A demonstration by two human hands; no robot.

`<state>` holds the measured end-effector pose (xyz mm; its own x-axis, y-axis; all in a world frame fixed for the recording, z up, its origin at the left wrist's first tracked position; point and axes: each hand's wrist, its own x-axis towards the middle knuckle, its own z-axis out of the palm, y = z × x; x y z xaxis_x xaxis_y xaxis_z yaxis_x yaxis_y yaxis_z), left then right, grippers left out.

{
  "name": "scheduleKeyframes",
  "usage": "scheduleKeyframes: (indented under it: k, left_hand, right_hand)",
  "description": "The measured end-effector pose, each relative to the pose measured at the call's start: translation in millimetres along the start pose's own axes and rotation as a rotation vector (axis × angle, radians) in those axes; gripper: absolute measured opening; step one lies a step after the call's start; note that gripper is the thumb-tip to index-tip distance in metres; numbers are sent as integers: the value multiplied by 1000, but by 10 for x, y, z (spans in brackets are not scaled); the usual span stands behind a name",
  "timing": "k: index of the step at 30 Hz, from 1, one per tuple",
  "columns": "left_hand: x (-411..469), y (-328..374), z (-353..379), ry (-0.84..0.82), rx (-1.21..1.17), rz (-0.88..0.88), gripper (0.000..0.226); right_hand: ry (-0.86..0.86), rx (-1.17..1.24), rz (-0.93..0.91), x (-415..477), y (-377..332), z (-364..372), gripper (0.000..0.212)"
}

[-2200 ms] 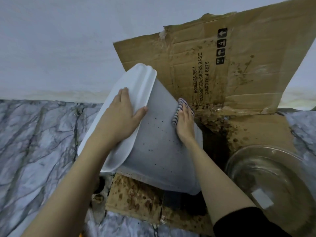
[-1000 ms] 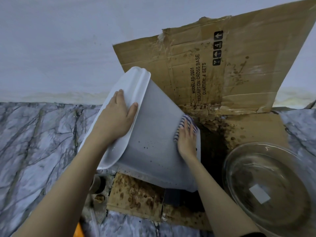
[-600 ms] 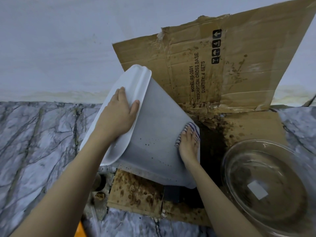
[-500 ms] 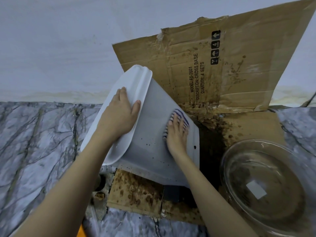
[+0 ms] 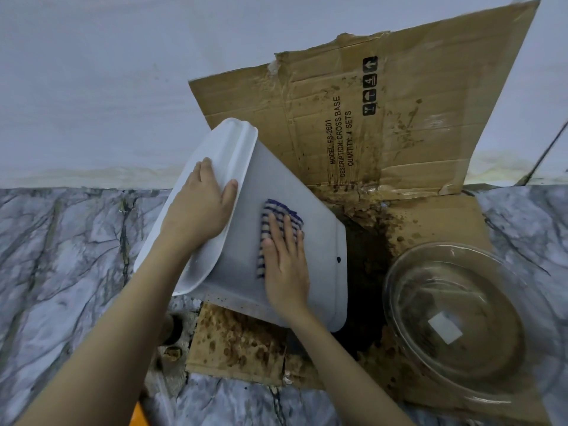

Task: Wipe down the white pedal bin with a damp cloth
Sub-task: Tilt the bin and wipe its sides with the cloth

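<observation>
The white pedal bin (image 5: pixel 319 265) is tipped over to the left, its lid (image 5: pixel 227 155) pointing up-left and its grey-white side facing me. My left hand (image 5: pixel 199 207) lies flat on the lid's edge and holds the bin tilted. My right hand (image 5: pixel 284 262) presses a blue-and-white striped cloth (image 5: pixel 278 212) flat against the bin's side, near the lid. Most of the cloth is hidden under my palm and fingers. A few dark specks show along the bin's lower edge.
The bin rests on stained, wet brown cardboard (image 5: pixel 430 222) whose flap (image 5: pixel 368 118) stands against the white wall. A large clear glass bowl (image 5: pixel 455 327) of murky water sits to the right. Grey marble floor (image 5: pixel 61 256) spreads to the left.
My right hand has slid the cloth leftwards across the bin's side, from its right edge towards the lid. My left hand has stayed on the lid.
</observation>
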<state>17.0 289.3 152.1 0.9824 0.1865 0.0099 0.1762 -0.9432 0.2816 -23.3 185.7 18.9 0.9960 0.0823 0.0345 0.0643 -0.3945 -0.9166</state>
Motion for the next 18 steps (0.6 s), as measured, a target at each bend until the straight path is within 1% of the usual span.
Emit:
scheduleKeyframes:
  k: [4,7,10,13,16,18]
  left_hand:
    - [5,-32,-3,6,1,-4,64]
    - [8,-28,-8,8,2,-2,63]
    - [7,-29,-9,10,-1,-4,63]
    - [7,-42,-5,9,2,-6,64]
    - [8,-71,-10,12,2,-4,63]
    - [7,-96,-19,12,1,-4,63]
  right_hand:
    - [-7,-72,207,120,619,-126,49]
    - [8,-64,368,90,1005,-210,50]
    - [51,-9,510,2,1175,-236,51]
    - [88,-1,608,-44,1136,-186,51]
    - [73,-57,634,-52,938,-68,53]
    - [62,-153,556,-60,738,63,57]
